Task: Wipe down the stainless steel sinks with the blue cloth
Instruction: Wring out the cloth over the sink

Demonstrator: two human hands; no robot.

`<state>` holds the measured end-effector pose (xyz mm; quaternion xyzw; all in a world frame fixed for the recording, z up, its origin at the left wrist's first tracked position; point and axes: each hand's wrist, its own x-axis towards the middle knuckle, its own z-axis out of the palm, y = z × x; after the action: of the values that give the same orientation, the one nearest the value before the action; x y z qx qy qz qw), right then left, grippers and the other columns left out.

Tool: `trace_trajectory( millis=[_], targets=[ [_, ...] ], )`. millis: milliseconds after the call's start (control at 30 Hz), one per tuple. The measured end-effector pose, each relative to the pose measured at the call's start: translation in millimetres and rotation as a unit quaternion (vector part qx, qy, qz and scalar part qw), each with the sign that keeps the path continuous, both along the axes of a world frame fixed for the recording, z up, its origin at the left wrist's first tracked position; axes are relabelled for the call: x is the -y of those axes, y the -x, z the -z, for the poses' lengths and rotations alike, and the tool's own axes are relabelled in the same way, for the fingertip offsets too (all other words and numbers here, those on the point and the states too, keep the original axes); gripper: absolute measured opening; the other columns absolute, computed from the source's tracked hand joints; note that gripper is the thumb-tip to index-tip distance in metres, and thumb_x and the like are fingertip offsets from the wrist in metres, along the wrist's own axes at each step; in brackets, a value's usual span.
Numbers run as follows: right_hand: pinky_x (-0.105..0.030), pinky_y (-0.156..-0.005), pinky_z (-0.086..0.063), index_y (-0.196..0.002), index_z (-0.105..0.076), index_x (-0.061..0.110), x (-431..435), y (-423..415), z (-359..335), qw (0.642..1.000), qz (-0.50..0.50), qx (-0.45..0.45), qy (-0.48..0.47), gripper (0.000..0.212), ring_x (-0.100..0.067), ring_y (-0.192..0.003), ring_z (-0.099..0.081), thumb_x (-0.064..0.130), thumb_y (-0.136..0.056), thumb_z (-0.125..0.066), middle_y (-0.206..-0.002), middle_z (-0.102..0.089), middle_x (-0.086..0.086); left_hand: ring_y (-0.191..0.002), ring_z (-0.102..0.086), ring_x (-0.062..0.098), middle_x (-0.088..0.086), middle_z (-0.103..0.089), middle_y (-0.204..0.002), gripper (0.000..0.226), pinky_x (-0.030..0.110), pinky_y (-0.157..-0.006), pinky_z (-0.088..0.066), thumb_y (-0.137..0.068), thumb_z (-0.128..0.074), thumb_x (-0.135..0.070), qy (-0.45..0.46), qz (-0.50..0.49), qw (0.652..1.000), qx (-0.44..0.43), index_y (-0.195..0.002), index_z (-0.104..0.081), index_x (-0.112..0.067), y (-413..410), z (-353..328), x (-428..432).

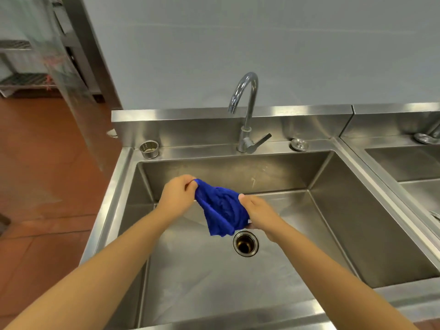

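Note:
A blue cloth [221, 209] hangs bunched in the air over the middle of a large stainless steel sink [333, 222]. My left hand [178, 194] pinches its upper left corner. My right hand [258, 214] grips the cloth's right side, thumb on top. The cloth's lower edge dangles just above the round drain [245, 243]. A second steel sink [409, 163] lies to the right, only partly in view.
A chrome gooseneck tap [246, 110] with a side lever stands behind the basin. A perforated strainer cup [149, 149] sits on the back ledge at left, a round plug [299, 144] at right. Red-brown floor and a clear plastic curtain [59, 67] lie to the left.

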<state>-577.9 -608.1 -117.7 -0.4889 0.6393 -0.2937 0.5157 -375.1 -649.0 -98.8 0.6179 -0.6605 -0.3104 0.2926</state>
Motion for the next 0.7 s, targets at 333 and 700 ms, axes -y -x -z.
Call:
trace_trajectory(
  millis=[333, 700],
  targets=[
    [-0.031, -0.057, -0.019, -0.06, -0.024, 0.018, -14.1, -14.4, -17.2, 0.987, 0.069, -0.101, 0.107, 0.039, -0.013, -0.058, -0.021, 0.007, -0.096, -0.035, -0.06, -0.025, 0.0, -0.06, -0.033, 0.013, 0.0, -0.039, -0.063, 0.032, 0.023, -0.055, -0.029, -0.098, -0.041, -0.017, -0.034, -0.002, 0.995, -0.09, -0.067, -0.042, -0.011, -15.0, -35.1, -27.1],
    [-0.035, -0.079, -0.054, -0.085, -0.051, 0.007, -29.6, -10.4, -47.0, 0.968, 0.048, 0.243, 0.031, 0.011, -0.022, -0.083, -0.063, 0.006, -0.092, -0.06, -0.089, -0.063, -0.013, -0.07, -0.051, 0.017, 0.0, -0.057, -0.069, 0.039, 0.028, -0.064, -0.04, -0.095, -0.05, -0.048, -0.049, -0.13, 0.977, -0.159, -0.075, -0.059, -0.015, -47.5, -25.3, -16.3]
  ],
)
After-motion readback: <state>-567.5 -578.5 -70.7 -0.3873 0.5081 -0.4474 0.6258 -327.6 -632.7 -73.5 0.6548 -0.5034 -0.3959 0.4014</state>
